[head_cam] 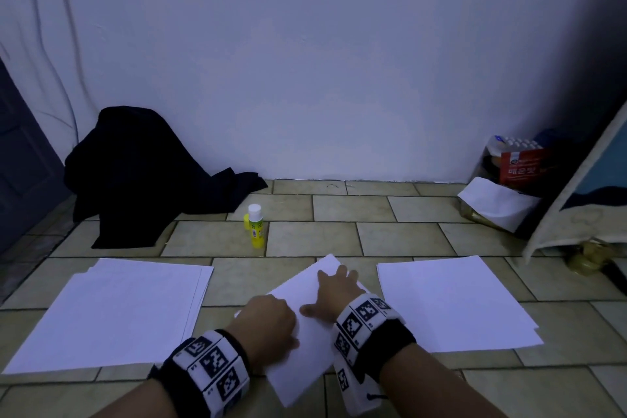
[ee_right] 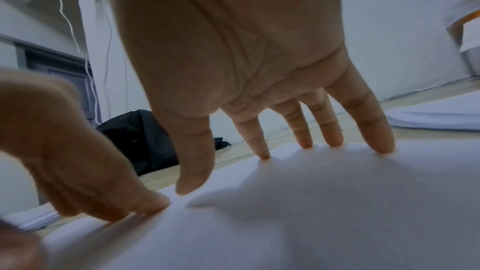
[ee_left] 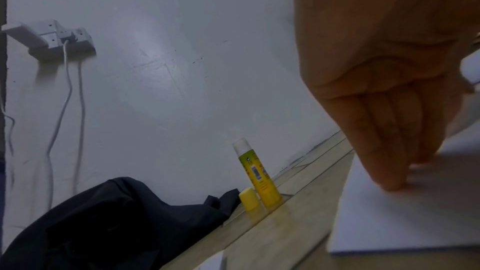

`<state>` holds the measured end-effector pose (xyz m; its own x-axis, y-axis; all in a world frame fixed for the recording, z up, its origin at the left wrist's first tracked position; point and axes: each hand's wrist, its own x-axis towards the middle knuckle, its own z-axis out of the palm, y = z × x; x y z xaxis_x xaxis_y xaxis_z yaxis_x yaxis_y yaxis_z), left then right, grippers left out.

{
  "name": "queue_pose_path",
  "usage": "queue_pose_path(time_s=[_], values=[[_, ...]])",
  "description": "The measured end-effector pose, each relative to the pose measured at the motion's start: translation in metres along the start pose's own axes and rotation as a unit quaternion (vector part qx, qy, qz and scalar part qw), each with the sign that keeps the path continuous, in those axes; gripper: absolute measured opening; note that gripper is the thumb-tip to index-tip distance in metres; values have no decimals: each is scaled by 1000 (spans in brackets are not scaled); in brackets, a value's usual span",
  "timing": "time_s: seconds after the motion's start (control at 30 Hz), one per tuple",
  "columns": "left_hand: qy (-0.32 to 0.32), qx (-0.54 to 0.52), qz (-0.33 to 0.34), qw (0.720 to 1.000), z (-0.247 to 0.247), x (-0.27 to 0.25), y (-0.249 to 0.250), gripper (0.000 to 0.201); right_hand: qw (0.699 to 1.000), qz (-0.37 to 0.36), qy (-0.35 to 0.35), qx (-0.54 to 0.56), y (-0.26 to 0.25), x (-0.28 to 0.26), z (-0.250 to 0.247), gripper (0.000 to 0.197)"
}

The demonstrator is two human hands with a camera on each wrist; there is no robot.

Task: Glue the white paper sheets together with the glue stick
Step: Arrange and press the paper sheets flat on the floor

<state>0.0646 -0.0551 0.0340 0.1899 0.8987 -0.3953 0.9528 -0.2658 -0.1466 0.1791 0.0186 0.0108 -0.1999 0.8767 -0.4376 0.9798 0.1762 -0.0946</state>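
Note:
A white paper sheet (head_cam: 300,283) lies at an angle on the tiled floor in front of me. My left hand (head_cam: 271,317) presses its left edge with straight fingertips (ee_left: 389,182). My right hand (head_cam: 334,292) rests on the sheet's upper part with the fingers (ee_right: 330,130) spread flat and the thumb down. In the right wrist view the sheet (ee_right: 311,213) appears to show a second edge under the left fingertips. The yellow glue stick (head_cam: 256,227) stands upright beyond the sheet, uncapped, with its yellow cap (ee_left: 249,199) beside it. Neither hand holds it.
One stack of white sheets (head_cam: 112,312) lies to the left and another (head_cam: 454,302) to the right. A black cloth heap (head_cam: 142,173) sits against the wall at back left. A red box (head_cam: 520,166), a white bag (head_cam: 498,204) and a leaning mat (head_cam: 583,214) fill the right corner.

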Motion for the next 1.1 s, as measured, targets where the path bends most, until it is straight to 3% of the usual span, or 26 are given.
queue_pose_path(time_s=[0.13, 0.23, 0.37, 0.43, 0.6, 0.8, 1.1], values=[[21, -2, -24, 999, -3, 3, -3, 28, 999, -26, 21, 14, -19, 4, 12, 80], [51, -81, -60, 994, 3, 8, -17, 29, 993, -117, -18, 7, -17, 5, 6, 88], [60, -149, -56, 985, 15, 17, -33, 95, 977, -207, -58, -1, -17, 4, -5, 101], [18, -151, -63, 986, 18, 22, -38, 122, 970, -231, -72, -21, -20, 4, -9, 105], [-71, -149, -93, 982, 30, 37, -48, 140, 963, -228, -98, -102, -30, 9, -15, 111], [-53, -139, -97, 984, 32, 34, -50, 138, 967, -232, -70, -79, -16, 11, -21, 110], [-47, -99, -89, 990, 31, 37, -52, 146, 995, -93, -13, -30, 35, 16, -21, 105]])
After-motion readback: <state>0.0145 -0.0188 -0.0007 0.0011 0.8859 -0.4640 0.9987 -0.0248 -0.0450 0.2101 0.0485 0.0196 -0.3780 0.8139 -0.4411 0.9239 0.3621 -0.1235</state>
